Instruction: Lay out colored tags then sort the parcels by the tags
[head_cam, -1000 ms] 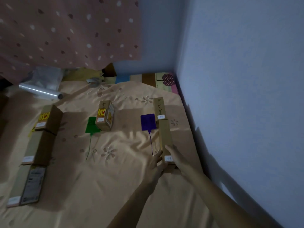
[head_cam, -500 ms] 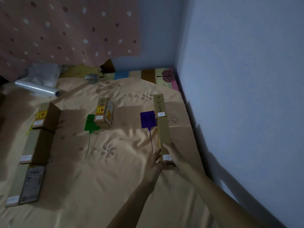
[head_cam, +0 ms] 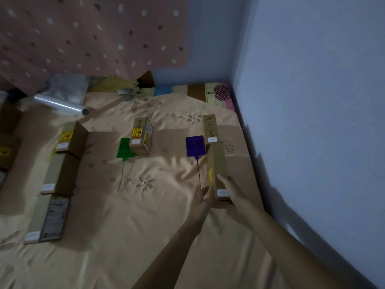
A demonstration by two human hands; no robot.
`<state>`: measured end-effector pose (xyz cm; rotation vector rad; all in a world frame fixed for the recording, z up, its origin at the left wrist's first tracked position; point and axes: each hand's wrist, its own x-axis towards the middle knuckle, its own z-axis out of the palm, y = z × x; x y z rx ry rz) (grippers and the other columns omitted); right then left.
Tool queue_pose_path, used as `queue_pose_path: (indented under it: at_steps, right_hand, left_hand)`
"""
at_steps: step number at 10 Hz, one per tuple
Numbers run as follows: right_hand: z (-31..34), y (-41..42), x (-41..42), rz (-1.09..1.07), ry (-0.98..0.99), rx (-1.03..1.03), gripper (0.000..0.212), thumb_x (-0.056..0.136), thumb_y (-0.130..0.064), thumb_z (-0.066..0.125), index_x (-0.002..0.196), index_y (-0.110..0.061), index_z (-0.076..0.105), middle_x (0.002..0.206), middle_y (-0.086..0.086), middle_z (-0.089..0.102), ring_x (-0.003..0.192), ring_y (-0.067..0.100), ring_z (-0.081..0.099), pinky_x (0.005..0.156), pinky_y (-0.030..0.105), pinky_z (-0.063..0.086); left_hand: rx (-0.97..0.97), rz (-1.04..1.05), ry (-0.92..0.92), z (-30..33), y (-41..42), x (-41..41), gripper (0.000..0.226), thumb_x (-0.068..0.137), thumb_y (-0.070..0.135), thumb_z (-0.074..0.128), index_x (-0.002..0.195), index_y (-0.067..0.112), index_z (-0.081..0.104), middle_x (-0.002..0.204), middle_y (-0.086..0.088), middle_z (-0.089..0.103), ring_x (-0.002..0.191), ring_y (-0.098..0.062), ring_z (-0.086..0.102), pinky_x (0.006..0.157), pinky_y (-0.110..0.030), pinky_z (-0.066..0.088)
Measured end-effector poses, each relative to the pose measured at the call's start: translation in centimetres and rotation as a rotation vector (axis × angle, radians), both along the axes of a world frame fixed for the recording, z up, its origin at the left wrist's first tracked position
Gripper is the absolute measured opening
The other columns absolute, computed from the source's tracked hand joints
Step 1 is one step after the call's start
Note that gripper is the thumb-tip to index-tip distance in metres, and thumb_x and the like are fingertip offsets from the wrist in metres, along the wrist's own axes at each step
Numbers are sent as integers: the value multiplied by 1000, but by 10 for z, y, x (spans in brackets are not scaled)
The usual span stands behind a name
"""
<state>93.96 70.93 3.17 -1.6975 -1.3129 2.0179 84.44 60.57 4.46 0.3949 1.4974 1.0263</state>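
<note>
The long parcel (head_cam: 216, 170) lies on the bed (head_cam: 145, 236) at the right, just right of the purple tag (head_cam: 194, 146), its far end meeting a second long parcel (head_cam: 210, 127) further back. Both hands are on its near end: the left hand (head_cam: 201, 202) presses straight fingers against its left side, the right hand (head_cam: 233, 190) lies flat along its top and right side — no closed grip, more a nudge to line it up.

Progress, as I judge it: tags are out and most sorting looks done. The green tag (head_cam: 125, 148) in the middle has one small parcel (head_cam: 141, 136) partly over it. At the left, three parcels (head_cam: 60, 174) sit in a row near to far; a bit of yellow shows under the far one, prob. a yellow tag, but can't confirm. More boxes (head_cam: 7, 140) at the far-left edge may be unsorted — too dark to tell.

Around: a roll of clear film (head_cam: 60, 105) far left, crumpled plastic behind it, a dotted curtain (head_cam: 83, 34) beyond, and the wall (head_cam: 312, 122) close on the right. Nothing blocks the hands; the wall leaves little room on that side.
</note>
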Motion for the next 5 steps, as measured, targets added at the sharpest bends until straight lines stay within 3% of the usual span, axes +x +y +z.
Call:
queue_pose_path:
  at_steps: [1,2,3,4,5]
  right_hand:
    - [0,-3,3,-4,-15,-6,55,92,-52,51,135,-19,46,111,9,66,96,23,66,72,31,50]
    - [3,-3,5,0,-3,9,57,89,-54,53,134,-18,48,110,10,68,96,24,68,72,31,51]
    - [6,-3,6,-19,-4,10,60,88,-55,55,133,-16,47,108,11,68,96,24,68,78,35,54]
    - [2,-5,9,-53,3,20,57,89,-52,56,131,-15,47,107,11,68,95,23,68,84,38,55]
    - [0,-11,15,-47,-22,71,66,82,-56,59,132,-14,49,105,8,70,94,23,69,89,43,55]
  left_hand:
    - [2,-2,26,6,-3,-1,39,80,26,66,115,34,50,118,12,57,107,-4,55,74,-19,42]
    - [-7,-4,23,15,-5,-2,39,87,19,62,122,28,45,116,13,54,99,-1,54,71,-17,41]
    - [-26,4,52,23,-8,-2,62,81,30,65,138,20,41,134,5,46,116,-15,49,86,-26,40]
    - [-21,28,48,32,-14,-2,75,69,38,63,139,20,41,138,2,47,120,-18,47,93,-32,37]
    - [-21,22,81,39,-23,-2,74,67,40,62,135,19,43,133,0,50,119,-19,47,94,-34,37]
